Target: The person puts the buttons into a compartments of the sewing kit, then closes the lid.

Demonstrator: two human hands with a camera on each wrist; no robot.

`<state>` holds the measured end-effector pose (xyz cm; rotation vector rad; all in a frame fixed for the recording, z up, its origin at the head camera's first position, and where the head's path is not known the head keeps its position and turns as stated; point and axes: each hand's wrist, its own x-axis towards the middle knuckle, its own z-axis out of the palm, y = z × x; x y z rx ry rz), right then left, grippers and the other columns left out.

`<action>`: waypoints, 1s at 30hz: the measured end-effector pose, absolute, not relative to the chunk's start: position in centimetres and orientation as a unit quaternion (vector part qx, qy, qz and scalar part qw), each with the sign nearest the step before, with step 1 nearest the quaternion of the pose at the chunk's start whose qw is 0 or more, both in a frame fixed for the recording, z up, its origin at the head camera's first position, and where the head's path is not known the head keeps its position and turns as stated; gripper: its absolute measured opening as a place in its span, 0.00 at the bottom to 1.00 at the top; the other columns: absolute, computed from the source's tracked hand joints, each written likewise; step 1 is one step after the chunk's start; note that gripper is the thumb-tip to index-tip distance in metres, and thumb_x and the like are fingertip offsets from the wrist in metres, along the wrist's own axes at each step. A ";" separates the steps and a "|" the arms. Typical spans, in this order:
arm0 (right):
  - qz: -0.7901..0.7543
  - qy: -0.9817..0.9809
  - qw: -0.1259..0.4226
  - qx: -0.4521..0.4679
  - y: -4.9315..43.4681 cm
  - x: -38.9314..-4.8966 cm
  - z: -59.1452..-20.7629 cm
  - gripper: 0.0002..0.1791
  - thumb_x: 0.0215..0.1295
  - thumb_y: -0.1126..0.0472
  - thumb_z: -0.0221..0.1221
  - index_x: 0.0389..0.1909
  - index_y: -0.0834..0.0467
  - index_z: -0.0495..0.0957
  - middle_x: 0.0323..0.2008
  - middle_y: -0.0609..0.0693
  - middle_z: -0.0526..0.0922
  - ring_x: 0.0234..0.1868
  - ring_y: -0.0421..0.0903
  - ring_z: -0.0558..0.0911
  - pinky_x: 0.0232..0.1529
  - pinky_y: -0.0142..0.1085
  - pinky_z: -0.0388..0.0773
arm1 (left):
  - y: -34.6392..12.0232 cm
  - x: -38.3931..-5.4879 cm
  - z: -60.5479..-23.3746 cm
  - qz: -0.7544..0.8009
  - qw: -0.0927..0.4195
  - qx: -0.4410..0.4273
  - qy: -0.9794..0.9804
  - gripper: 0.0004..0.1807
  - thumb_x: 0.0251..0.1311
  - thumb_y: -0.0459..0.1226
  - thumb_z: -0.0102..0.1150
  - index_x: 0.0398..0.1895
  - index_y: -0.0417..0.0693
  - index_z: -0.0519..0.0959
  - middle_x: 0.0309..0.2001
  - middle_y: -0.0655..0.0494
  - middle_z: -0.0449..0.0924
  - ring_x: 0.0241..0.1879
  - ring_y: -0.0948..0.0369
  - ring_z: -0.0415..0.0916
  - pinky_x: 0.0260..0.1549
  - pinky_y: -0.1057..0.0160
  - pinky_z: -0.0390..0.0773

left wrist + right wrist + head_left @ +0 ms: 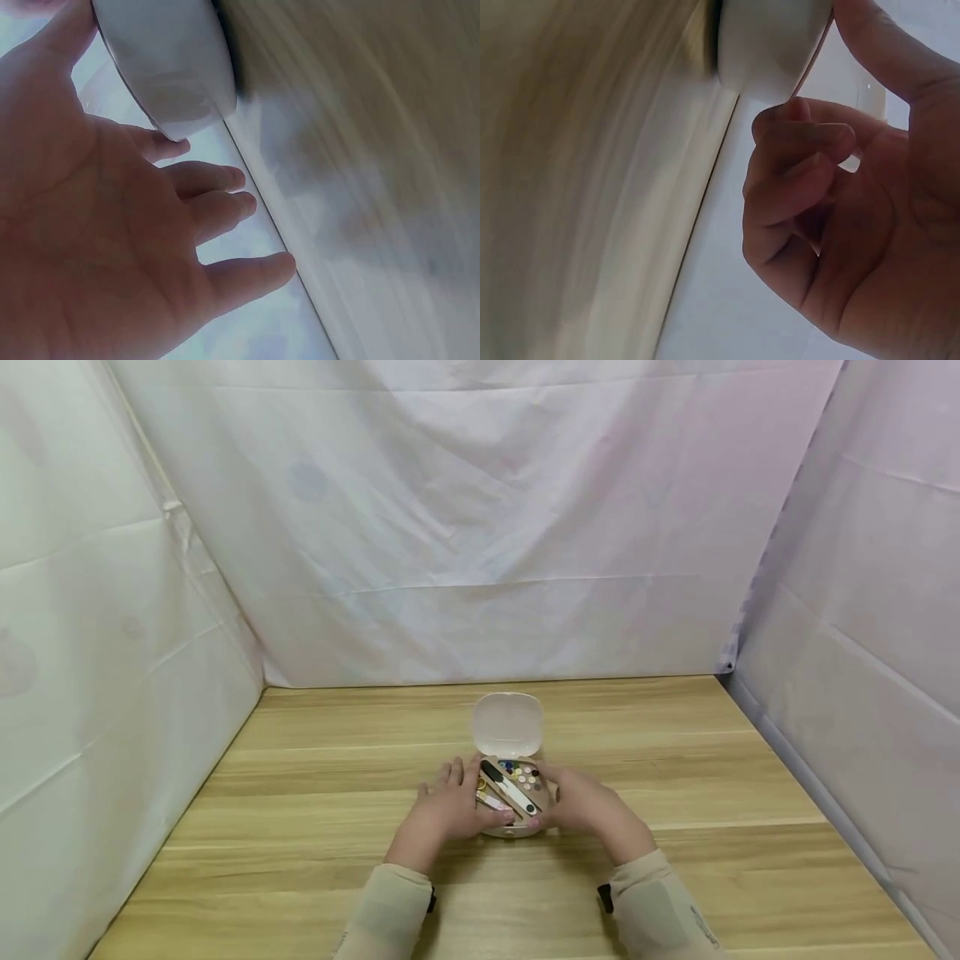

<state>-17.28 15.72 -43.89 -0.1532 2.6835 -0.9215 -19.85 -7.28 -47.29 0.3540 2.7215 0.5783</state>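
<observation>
A small sewing kit box [510,832] sits on the table with its clear lid [507,725] raised at the back. Its beige tray bears white-and-black thread snips [513,789] lying diagonally, several buttons [527,777] at the right and small gold and pink items at the left. My left hand [450,808] grips the left side by thumb and index finger; the other fingers spread out past the white wall of the box [165,60] in the left wrist view. My right hand [581,802] pinches the right side between thumb and index finger, its remaining fingers curled.
The wood-grain table [337,793] extends around the box on every side. Pale cloth hangs at the back [465,527], the left and the right, meeting the table edges. Both forearms wear light sleeves with a black strap piece.
</observation>
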 end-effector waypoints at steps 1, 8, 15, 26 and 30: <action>-0.329 0.930 0.157 -0.045 16.0 -17.1 -43.8 0.57 0.50 0.50 0.82 0.82 0.51 0.66 0.63 0.63 0.84 0.60 0.61 0.85 0.60 0.60 0.82 | -6.9 -19.6 -46.8 0.205 0.171 0.124 0.956 0.66 0.59 0.74 0.62 0.89 0.51 0.45 0.86 0.36 0.45 0.87 0.40 0.42 0.79 0.26 0.47; -0.361 0.914 0.176 -0.053 17.3 -17.1 -43.8 0.62 0.51 0.51 0.82 0.85 0.54 0.58 0.51 0.64 0.86 0.47 0.57 0.85 0.49 0.53 0.84 | -6.5 -18.5 -44.8 0.220 0.171 0.131 0.951 0.59 0.68 0.74 0.50 0.87 0.44 0.48 0.86 0.37 0.49 0.86 0.39 0.46 0.80 0.27 0.49; -0.489 0.852 0.160 -0.098 16.6 -19.9 -42.3 0.51 0.81 0.38 0.54 0.88 0.53 0.36 0.87 0.63 0.46 0.81 0.72 0.61 0.77 0.68 0.62 | -10.4 -20.3 -42.4 0.383 0.104 0.105 0.912 0.46 0.82 0.65 0.28 0.88 0.44 0.40 0.86 0.38 0.47 0.85 0.38 0.49 0.82 0.35 0.49; -0.583 0.791 0.158 -0.090 15.4 -21.3 -41.1 0.46 0.81 0.27 0.25 0.87 0.52 0.48 0.88 0.55 0.46 0.88 0.60 0.45 0.81 0.69 0.51 | -8.5 -21.4 -41.2 0.561 0.054 0.128 0.816 0.44 0.80 0.65 0.08 0.89 0.55 0.47 0.82 0.35 0.59 0.80 0.35 0.61 0.79 0.29 0.55; -0.581 0.797 0.142 -0.086 15.7 -20.3 -41.0 0.46 0.83 0.29 0.26 0.88 0.56 0.43 0.88 0.57 0.42 0.88 0.61 0.43 0.81 0.68 0.54 | -8.1 -20.9 -41.4 0.577 0.050 0.130 0.805 0.43 0.82 0.63 0.10 0.87 0.51 0.52 0.81 0.36 0.62 0.79 0.36 0.63 0.79 0.33 0.59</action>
